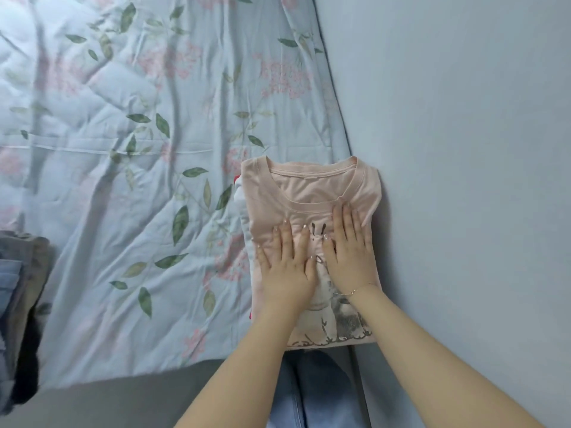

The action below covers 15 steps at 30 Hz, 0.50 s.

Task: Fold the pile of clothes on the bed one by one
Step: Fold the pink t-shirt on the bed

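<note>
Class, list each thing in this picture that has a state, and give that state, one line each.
Pink T-shirt: folded, lying flat on other folded clothes.
Left hand: open, pressing the shirt.
Right hand: open, pressing the shirt.
Floral quilt: spread, wrinkled.
Pile of clothes: heaped at the left edge.

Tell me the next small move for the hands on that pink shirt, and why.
Probably lift both hands off and reach for the unfolded pile of clothes at the left edge. The pink shirt already lies folded square, neckline up, atop other folded items beside the wall; left hand and right hand press flat on it, so smoothing looks nearly done.
</note>
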Available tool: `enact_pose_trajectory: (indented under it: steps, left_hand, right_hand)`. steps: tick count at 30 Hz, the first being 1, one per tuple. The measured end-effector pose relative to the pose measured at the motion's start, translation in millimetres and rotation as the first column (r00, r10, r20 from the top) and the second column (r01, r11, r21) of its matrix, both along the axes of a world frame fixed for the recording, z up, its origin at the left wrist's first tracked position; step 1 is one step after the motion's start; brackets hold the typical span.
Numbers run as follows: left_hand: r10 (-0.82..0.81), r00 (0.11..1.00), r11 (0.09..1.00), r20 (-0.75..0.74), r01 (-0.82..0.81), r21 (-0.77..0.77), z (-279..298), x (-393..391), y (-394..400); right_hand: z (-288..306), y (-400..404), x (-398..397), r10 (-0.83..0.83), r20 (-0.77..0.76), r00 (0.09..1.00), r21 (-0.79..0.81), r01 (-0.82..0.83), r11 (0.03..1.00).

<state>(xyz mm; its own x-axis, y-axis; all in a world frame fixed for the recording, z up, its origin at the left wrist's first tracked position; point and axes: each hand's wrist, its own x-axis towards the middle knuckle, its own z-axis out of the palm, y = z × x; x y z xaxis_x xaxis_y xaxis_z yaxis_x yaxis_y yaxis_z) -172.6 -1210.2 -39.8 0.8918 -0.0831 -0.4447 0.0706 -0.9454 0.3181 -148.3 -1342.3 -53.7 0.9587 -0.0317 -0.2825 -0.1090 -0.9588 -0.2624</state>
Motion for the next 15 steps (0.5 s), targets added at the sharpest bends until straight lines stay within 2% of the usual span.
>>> enact_pose_trajectory:
  steps: [2,4,6,8,13,15]
  left_hand:
    - [0.074,0.987,0.997,-0.140,-0.076,-0.008,41,2,8]
    - [0.199,0.964,0.974,-0.177,-0.215,-0.075,90,-3,17]
    - [0.250,0.964,0.956,-0.090,-0.260,-0.136,134,-16,31]
    - [0.276,0.961,0.949,-0.015,-0.275,-0.152,172,-31,50]
    - [0.356,0.931,0.920,-0.081,-0.365,-0.142,233,-87,133]
    - [0.409,0.911,0.900,-0.052,-0.412,-0.145,248,-115,178]
  right_hand:
    - [28,-4,-2,-0.036,-0.153,0.988,0.015,0.039,0.999]
    - [71,-6,-8,-0.021,-0.253,0.967,0.103,0.048,0.994]
    - [120,-3,-20,0.007,-0.207,0.978,0.220,0.040,0.975]
    - [169,7,-35,0.045,-0.114,0.992,0.258,-0.014,0.966]
    - [275,78,-84,0.050,-0.059,0.997,0.343,-0.027,0.939]
    - [300,125,-107,0.099,0.043,0.994,0.332,-0.108,0.937]
